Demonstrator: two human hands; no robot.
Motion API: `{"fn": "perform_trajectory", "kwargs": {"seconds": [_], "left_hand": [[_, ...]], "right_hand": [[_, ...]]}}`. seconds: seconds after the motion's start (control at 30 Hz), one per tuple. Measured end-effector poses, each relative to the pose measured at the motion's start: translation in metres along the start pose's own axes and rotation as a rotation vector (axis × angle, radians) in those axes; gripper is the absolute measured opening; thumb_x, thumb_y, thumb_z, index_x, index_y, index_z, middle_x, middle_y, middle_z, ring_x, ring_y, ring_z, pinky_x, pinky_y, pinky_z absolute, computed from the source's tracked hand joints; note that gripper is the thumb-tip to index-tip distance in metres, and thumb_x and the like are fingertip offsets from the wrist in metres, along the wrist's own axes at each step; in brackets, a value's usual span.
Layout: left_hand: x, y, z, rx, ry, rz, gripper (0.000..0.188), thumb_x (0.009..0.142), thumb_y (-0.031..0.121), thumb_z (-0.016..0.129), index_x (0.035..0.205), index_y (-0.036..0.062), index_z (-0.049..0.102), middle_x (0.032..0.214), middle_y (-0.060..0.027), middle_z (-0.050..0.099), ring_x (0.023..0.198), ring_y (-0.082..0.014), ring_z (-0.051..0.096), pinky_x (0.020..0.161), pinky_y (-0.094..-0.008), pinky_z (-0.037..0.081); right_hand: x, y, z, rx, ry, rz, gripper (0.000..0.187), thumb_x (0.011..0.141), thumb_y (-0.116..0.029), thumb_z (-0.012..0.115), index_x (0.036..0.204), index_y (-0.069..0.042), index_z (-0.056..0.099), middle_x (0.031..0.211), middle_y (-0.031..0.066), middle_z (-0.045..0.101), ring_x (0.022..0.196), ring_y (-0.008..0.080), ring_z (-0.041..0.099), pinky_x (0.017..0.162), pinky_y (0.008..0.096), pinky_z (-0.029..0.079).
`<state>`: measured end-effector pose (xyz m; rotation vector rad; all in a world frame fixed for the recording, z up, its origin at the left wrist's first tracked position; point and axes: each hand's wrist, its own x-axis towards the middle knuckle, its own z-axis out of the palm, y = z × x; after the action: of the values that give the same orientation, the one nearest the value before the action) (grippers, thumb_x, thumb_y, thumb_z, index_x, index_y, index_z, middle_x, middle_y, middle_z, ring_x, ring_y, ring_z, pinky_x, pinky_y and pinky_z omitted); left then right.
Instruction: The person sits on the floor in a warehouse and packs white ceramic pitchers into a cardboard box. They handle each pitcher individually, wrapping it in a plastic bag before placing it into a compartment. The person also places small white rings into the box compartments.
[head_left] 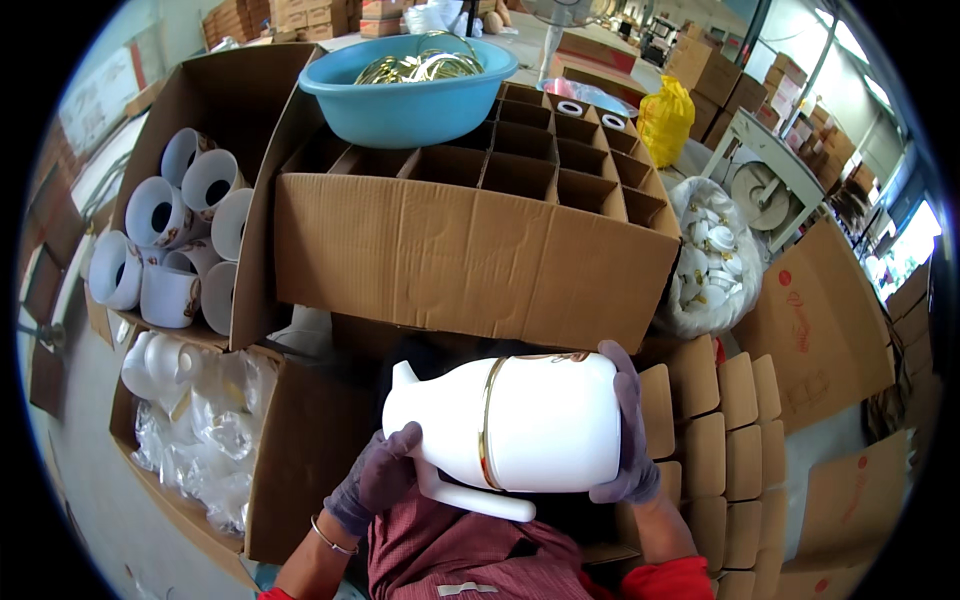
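Jug point(555, 420), on the near side of the divided carton point(470, 260), is grasped by the left grip point(375, 485) at its narrow end, right grip point(632, 440) at its base. Gold band point(487, 410) and handle point(478, 498) look fitted; white cylinders point(163, 205) left of the carton and rings point(425, 68) atop it seem unassembled.

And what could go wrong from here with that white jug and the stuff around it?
The white jug lies sideways between the gloved left hand near its spout end and the right hand at its base; it might slip if either grip loosens. Its handle juts out toward the apron and could catch. The blue basin of gold-coloured rings appears to sit on top of the divided carton, so a bump could shift it.
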<state>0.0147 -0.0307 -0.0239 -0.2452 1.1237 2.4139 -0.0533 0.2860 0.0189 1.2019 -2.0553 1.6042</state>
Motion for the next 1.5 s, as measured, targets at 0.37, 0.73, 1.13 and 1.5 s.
{"fn": "perform_trajectory", "kwargs": {"seconds": [0.37, 0.73, 1.13, 1.5], "left_hand": [[0.009, -0.006, -0.008, 0.205, 0.115, 0.408, 0.051, 0.095, 0.028, 0.066, 0.133, -0.0042, 0.053, 0.119, -0.014, 0.068, 0.103, -0.0214, 0.067, 0.09, -0.0354, 0.055], [-0.009, -0.01, -0.014, -0.372, -0.142, 0.127, 0.063, 0.099, 0.031, 0.05, 0.154, 0.0095, 0.03, 0.153, -0.0109, 0.044, 0.14, -0.0277, 0.043, 0.115, -0.0513, 0.038], [-0.003, 0.006, -0.002, 0.421, 0.259, 0.499, 0.05, 0.091, 0.033, 0.069, 0.12, -0.0068, 0.058, 0.103, -0.0089, 0.069, 0.094, -0.0183, 0.068, 0.081, -0.0326, 0.056], [0.007, 0.037, 0.025, 0.477, 0.112, 0.273, 0.064, 0.094, 0.046, 0.063, 0.125, -0.01, 0.058, 0.114, -0.012, 0.067, 0.102, -0.018, 0.065, 0.089, -0.0317, 0.052]], "right_hand": [[0.014, -0.019, 0.008, 0.385, 0.102, 0.55, 0.115, 0.086, -0.079, 0.05, 0.159, -0.001, 0.009, 0.163, 0.0146, 0.021, 0.15, 0.0237, 0.02, 0.122, 0.038, 0.015], [0.064, -0.021, -0.008, -0.293, -0.238, -0.124, 0.138, 0.053, -0.09, 0.066, 0.158, -0.01, 0.027, 0.161, 0.0271, 0.014, 0.15, 0.0455, 0.013, 0.119, 0.0554, 0.017], [0.013, 0.02, 0.014, 0.287, 0.07, 0.479, 0.068, 0.104, -0.045, 0.044, 0.154, -0.001, 0.03, 0.156, 0.0183, 0.032, 0.147, 0.0294, 0.027, 0.12, 0.0393, 0.021], [0.003, 0.041, 0.018, 0.755, 0.384, 0.538, 0.054, 0.105, -0.044, 0.042, 0.136, -0.001, 0.049, 0.131, 0.0112, 0.058, 0.125, 0.0237, 0.054, 0.11, 0.038, 0.04]]}}
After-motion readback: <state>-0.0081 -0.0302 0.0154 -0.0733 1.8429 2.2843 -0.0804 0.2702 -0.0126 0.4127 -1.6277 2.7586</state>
